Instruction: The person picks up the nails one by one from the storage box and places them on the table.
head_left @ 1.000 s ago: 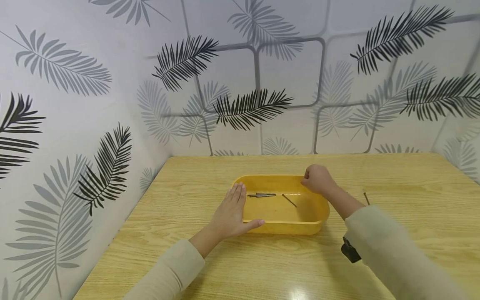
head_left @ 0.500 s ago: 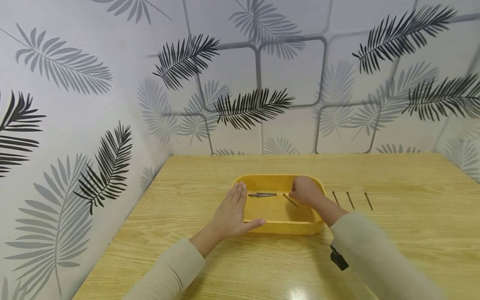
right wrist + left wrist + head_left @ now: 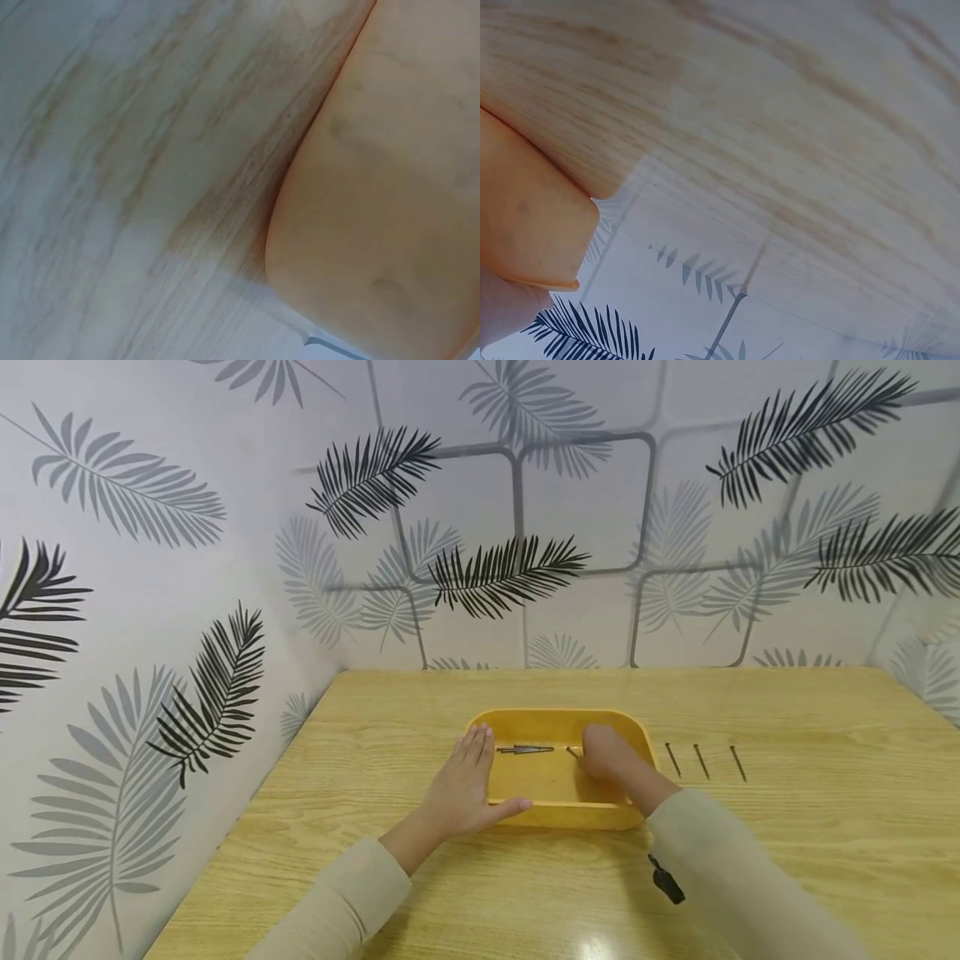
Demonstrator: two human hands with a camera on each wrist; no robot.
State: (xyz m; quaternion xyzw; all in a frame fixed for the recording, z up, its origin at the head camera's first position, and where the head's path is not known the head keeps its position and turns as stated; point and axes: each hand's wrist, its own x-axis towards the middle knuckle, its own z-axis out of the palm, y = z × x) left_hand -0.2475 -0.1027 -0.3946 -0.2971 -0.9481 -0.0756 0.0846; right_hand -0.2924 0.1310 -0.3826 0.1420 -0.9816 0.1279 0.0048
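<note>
A yellow plastic tray (image 3: 525, 814) stands on the wooden table. My left hand (image 3: 457, 793) lies along its left end, fingers straight over the rim and thumb along the front edge. Inside the tray, my right hand (image 3: 609, 756) reaches down over a single nail (image 3: 573, 752), whose head end shows beside the knuckles. The right fingertips are hidden, so whether they pinch that nail cannot be seen. Left of it, several nails (image 3: 525, 749) lie bunched on the tray floor. The tray's outer wall fills part of both wrist views.
Right of the tray, three nails lie apart in a row on the table: a left nail (image 3: 672, 760), a middle nail (image 3: 701, 761) and a right nail (image 3: 738, 762). A leaf-patterned wall (image 3: 480, 643) rises behind the wooden table (image 3: 525, 893).
My right hand has come from the tray's back right rim down into the tray, over the single nail. The row of nails on the table has come into sight. My left hand stays put.
</note>
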